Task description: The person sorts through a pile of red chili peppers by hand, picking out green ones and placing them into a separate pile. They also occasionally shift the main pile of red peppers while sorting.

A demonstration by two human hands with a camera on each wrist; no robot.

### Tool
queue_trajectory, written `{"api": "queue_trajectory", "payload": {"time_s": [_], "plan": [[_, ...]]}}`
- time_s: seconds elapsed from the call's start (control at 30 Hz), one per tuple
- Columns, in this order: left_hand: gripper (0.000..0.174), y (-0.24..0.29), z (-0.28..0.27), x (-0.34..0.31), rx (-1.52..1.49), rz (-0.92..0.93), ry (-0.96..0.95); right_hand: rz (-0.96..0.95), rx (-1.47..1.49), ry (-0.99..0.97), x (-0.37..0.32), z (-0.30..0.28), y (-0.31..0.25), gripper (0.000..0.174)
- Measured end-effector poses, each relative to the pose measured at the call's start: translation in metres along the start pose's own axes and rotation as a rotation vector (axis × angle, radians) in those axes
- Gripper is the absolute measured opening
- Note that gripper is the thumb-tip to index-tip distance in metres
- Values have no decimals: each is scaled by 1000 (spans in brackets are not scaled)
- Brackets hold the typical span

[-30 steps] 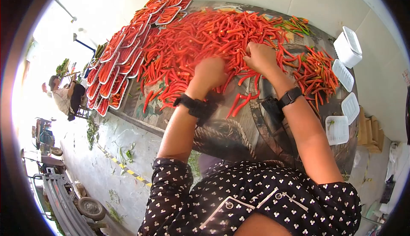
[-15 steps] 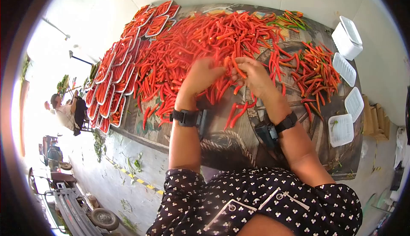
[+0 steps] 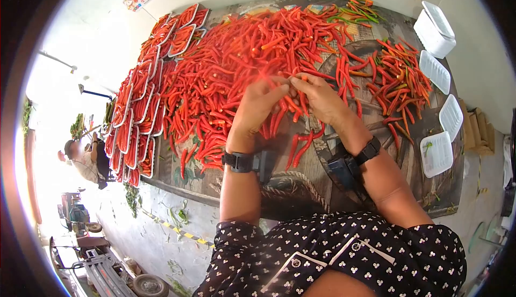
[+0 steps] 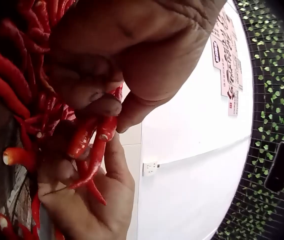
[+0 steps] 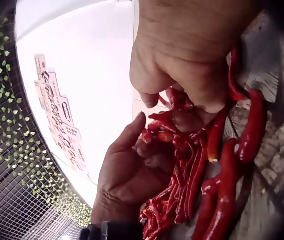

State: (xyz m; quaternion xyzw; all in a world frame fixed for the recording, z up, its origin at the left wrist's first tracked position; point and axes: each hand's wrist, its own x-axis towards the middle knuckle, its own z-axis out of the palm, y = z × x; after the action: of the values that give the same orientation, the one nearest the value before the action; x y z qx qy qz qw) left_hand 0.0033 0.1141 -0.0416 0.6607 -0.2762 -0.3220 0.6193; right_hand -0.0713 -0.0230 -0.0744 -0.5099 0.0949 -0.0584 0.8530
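Red peppers [image 3: 215,85] lie in a wide heap on the table, and both hands meet above its near edge. The left hand [image 3: 253,108] [image 4: 137,55] curls its fingers round a few red peppers [image 4: 102,142], whose tips hang toward the other palm. Thumb to thumb with it, the right hand [image 3: 325,102] [image 5: 192,55] pinches red peppers [image 5: 174,107] between thumb and fingers. In the right wrist view the left hand [image 5: 134,175] is turned palm up beneath. The fingers partly hide how many peppers each hand holds.
Filled trays of red peppers [image 3: 127,103] overlap at the left. A mixed red-green pile [image 3: 399,82] sits right of the hands, beside white trays [image 3: 436,154] and a tray stack [image 3: 434,31]. Green peppers [image 3: 361,13] lie at the back. Someone sits [image 3: 88,160] at far left.
Both hands have come together from over the heap, and their thumbs now meet at the peppers. The head view has shifted, with the table's contents lying slightly farther left.
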Motion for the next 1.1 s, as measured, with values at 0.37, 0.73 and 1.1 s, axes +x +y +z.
{"api": "queue_trajectory", "payload": {"time_s": [0.37, 0.73, 1.1], "plan": [[24, -1, 3, 0, -267, 9, 26, 116, -74, -169, -2, -2, 2, 22], [20, -1, -10, -9, 1103, 456, 630, 203, 779, -169, 7, -27, 3, 16], [19, -7, 5, -5, 1239, 229, 309, 178, 605, -137, 3, -19, 0, 13]]}}
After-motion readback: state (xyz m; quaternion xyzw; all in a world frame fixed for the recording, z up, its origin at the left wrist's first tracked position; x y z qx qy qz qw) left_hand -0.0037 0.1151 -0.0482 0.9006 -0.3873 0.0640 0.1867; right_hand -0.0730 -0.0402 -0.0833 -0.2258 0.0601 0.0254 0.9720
